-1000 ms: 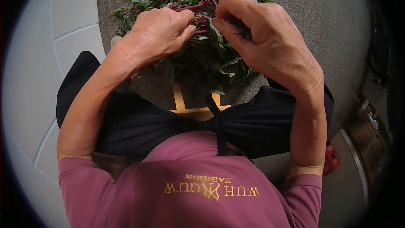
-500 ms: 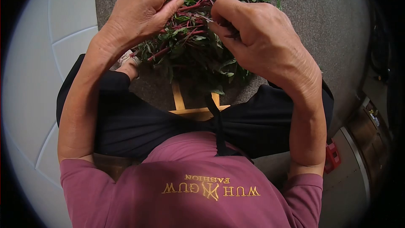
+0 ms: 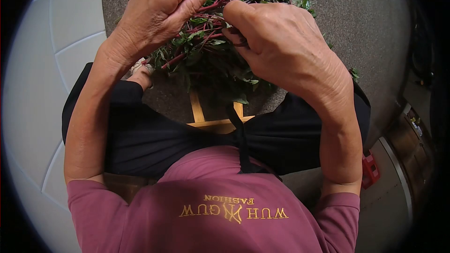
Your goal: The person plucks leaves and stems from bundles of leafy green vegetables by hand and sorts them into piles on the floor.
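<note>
A heap of leafy green plants with red stems (image 3: 215, 42) lies in front of me at the top of the view. Above its left part is my left hand (image 3: 161, 16), with thumb and forefinger pinched; whatever lies between the fingertips is too small to tell. My right hand (image 3: 281, 42), just to the right, has its fingers curled round dark reddish stems, of which only a bit shows under the forefinger. The two hands are close together but apart. Green leaves stick out beyond the back of my right hand.
Beneath the plants is a rough grey floor (image 3: 361, 23), with pale tiles (image 3: 77, 14) at the left. A light wooden frame (image 3: 220, 125) stands between my knees. My foot in a sandal (image 3: 142, 72) shows at the left, and a red plastic object (image 3: 370, 169) at the lower right.
My left hand has moved up and left, away from my right hand, uncovering stems and my foot. My right hand has shifted slightly left, and leaves now show beyond it.
</note>
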A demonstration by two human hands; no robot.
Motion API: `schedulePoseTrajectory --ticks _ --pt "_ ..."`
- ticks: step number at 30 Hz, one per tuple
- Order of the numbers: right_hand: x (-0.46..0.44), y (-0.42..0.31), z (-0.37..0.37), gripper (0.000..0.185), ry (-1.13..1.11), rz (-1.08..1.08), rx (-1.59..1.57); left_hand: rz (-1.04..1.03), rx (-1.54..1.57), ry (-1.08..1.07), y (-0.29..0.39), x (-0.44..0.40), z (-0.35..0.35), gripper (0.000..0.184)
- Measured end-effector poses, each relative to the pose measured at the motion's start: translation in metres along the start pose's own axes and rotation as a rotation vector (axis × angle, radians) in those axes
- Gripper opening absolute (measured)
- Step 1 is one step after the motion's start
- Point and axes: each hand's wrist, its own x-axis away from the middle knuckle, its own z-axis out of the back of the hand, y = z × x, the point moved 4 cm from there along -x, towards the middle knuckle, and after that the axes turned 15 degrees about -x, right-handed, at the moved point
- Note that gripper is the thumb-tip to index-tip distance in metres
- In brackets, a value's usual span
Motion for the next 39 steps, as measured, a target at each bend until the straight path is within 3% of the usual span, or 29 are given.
schedulePoseTrajectory --ticks 1,5,12,18,27,29,39 --pt "0.001 0.002 -0.001 0.020 0.002 -0.026 -0.030 0.012 -0.006 -0.009 -0.003 0.000 -0.005 0.023" --pt "0.004 0.002 0.000 0.020 0.000 -0.018 -0.018 0.039 0.067 -0.059 0.002 0.001 -0.007 0.041" --pt "0.008 0.004 0.001 0.020 0.004 -0.042 0.017 0.065 0.136 -0.113 -0.003 0.001 -0.018 0.050" --pt "0.006 0.004 0.000 0.019 -0.035 -0.033 0.036 0.046 0.130 -0.113 -0.002 -0.003 -0.020 0.046" --pt "-0.002 0.001 -0.002 0.014 -0.037 -0.019 0.031 0.031 0.025 -0.097 -0.003 0.004 -0.021 0.023" --pt "-0.003 0.002 -0.004 0.014 -0.047 -0.017 0.030 -0.051 -0.052 -0.041 -0.001 0.006 -0.021 0.019" --pt "-0.003 0.000 -0.005 0.010 -0.021 0.034 0.045 -0.063 -0.132 -0.105 0.004 0.012 -0.027 0.018"
